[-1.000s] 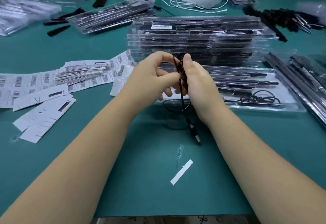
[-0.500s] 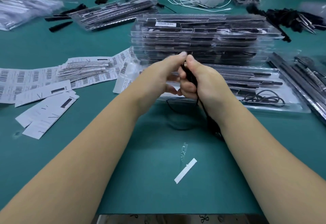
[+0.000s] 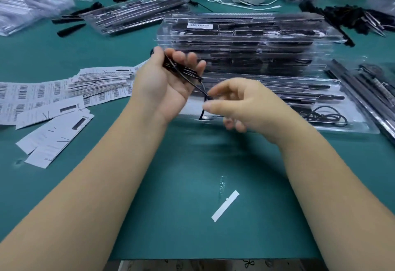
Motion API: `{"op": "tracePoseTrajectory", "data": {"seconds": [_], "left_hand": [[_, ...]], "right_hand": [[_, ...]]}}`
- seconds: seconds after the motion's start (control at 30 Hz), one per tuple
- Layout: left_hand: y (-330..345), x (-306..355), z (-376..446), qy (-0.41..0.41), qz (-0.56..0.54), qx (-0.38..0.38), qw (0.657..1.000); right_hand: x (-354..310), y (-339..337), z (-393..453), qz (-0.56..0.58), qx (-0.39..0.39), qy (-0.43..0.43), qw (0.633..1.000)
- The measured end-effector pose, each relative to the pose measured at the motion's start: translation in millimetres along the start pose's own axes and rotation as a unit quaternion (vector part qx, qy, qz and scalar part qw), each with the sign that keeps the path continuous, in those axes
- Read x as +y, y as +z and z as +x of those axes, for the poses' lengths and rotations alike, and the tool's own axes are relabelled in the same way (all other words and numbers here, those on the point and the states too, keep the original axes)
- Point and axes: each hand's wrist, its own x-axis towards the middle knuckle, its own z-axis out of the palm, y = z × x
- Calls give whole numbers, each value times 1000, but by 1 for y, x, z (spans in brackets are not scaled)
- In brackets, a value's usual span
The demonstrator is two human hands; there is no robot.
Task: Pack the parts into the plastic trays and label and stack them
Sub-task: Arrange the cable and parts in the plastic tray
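My left hand [image 3: 164, 82] is turned palm up and holds a coiled black cable [image 3: 181, 71] across its fingers. My right hand [image 3: 241, 104] pinches the cable's loose end between thumb and forefinger, just right of the left hand. Both hands hover in front of an open clear plastic tray [image 3: 320, 127] that holds long black parts and another coiled cable [image 3: 324, 117]. Behind it rises a stack of filled clear trays [image 3: 245, 42] with a barcode label [image 3: 199, 25] on top.
Barcode label sheets [image 3: 42, 93] and white cards [image 3: 55, 136] lie at the left. A white strip [image 3: 225, 205] lies on the green table near me. More trays [image 3: 132, 14], loose black parts [image 3: 350, 17] and other people's hands are at the far side.
My hands have come apart. The left hand has turned palm up with the coiled cable, and the right hand has moved right and down, drawing out the cable's end.
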Motion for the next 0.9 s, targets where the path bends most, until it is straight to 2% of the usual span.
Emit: {"op": "tracePoseTrajectory", "data": {"seconds": [0.07, 0.13, 0.3, 0.37, 0.5, 0.6, 0.67, 0.77, 0.9], "left_hand": [[-3, 5, 2, -4, -60, 21, 998], [-4, 6, 3, -7, -77, 27, 997], [-2, 7, 2, -16, -73, 28, 997], [0, 7, -2, -31, -35, 21, 999], [4, -1, -10, -50, 93, -9, 994], [7, -10, -16, -43, 237, -14, 970], [8, -16, -20, -36, 306, -21, 951], [10, -20, -25, -19, 325, -28, 945], [7, -18, -24, 24, 340, 10, 940]], "right_hand": [[-1, -3, -4, -44, -48, -10, 998], [-1, -2, -6, -30, -59, -6, 998], [-3, -3, -6, 129, -45, -1, 991], [-4, -5, -6, 182, -34, -4, 983], [-4, 3, -4, 168, 26, 5, 985], [-5, 7, -2, 190, 92, -33, 977], [-6, 6, -2, 156, 130, -67, 977], [-6, 8, -3, 118, 125, -100, 980], [-9, 12, -5, 78, 125, -148, 978]]}}
